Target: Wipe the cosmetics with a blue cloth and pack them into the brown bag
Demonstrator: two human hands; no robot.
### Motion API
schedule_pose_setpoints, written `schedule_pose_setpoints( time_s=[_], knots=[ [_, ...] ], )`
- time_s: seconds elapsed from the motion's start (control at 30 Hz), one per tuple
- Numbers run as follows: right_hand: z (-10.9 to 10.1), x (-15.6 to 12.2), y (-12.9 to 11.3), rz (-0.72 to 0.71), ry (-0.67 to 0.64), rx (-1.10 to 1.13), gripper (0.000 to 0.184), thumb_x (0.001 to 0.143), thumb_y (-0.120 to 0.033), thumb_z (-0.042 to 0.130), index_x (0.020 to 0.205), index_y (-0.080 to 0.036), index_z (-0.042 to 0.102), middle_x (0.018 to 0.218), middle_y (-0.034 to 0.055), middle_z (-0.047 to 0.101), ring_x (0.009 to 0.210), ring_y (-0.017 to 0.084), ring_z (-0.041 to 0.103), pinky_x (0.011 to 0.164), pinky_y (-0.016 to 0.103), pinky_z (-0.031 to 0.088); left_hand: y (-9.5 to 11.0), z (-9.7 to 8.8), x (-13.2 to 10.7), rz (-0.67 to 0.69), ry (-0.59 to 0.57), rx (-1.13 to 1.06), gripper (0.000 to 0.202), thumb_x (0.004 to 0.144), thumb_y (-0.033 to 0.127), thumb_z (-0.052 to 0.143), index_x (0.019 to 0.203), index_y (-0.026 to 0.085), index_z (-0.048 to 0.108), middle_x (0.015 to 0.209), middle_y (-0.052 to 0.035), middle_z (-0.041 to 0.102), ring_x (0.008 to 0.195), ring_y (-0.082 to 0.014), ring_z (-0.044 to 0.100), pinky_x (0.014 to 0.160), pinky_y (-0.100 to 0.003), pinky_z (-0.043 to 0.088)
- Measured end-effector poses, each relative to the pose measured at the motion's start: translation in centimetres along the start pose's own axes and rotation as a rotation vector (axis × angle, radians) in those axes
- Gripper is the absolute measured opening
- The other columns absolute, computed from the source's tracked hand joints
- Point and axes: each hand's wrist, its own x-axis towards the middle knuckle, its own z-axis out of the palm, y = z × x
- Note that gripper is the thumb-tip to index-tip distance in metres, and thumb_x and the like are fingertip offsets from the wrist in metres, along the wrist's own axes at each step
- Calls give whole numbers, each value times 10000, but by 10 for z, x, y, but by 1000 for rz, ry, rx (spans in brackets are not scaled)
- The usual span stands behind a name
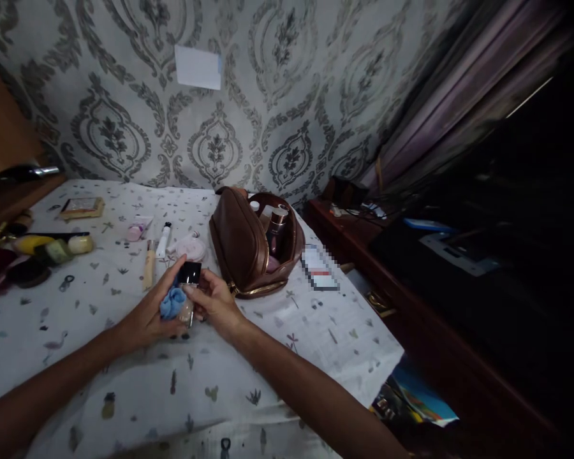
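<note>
Head view showed a small bottle (pixel 188 299) with a black square cap and pale glass body, held over the table between both hands. Left hand (pixel 149 313) pressed a blue cloth (pixel 172 303) against the glass; right hand (pixel 215 304) pinched the bottle from the other side. A white tablecloth (pixel 124 382) printed with small figures covered the table, under patterned grey wallpaper (pixel 268 115). Just behind the hands stood an open brown pouch (pixel 246 252) with cosmetics inside. Tubes (pixel 155 252) lay further left, well apart from a dark wooden cabinet (pixel 411 306) at right.
</note>
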Motion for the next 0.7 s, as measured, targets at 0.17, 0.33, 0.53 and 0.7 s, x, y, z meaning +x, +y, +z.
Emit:
schedule_pose_setpoints(
  time_s=[0.17,0.33,0.53,0.7],
  knots=[
    [-1,1,-2,0,49,105,516,621,-447,878,973,-205,589,605,-110,508,420,29,373,368,161,317,4,3,2,30,47,148,923,830,542,681,1579,257,222,1569,-128,395,1393,-328,455,1122,-451,426],
    [-3,3,-2,-2,-6,125,481,659,-496,845,950,-216,583,608,-98,516,445,54,445,421,189,410,14,-6,7,-4,59,182,716,895,495,614,1511,201,401,1484,-118,519,1316,-296,549,1086,-402,469],
    [-3,2,-2,18,-18,136,461,637,-433,878,920,-196,602,711,-61,573,530,69,524,519,221,514,20,-12,13,-54,141,164,561,901,471,608,1390,200,559,1343,-98,639,1213,-263,619,1031,-365,505],
    [-2,1,-7,44,-23,140,477,620,-382,891,978,-182,646,736,-53,585,529,56,506,523,212,507,23,-12,15,-71,170,128,489,906,437,603,1343,218,586,1249,-92,666,1138,-243,636,963,-345,527]
  ],
)
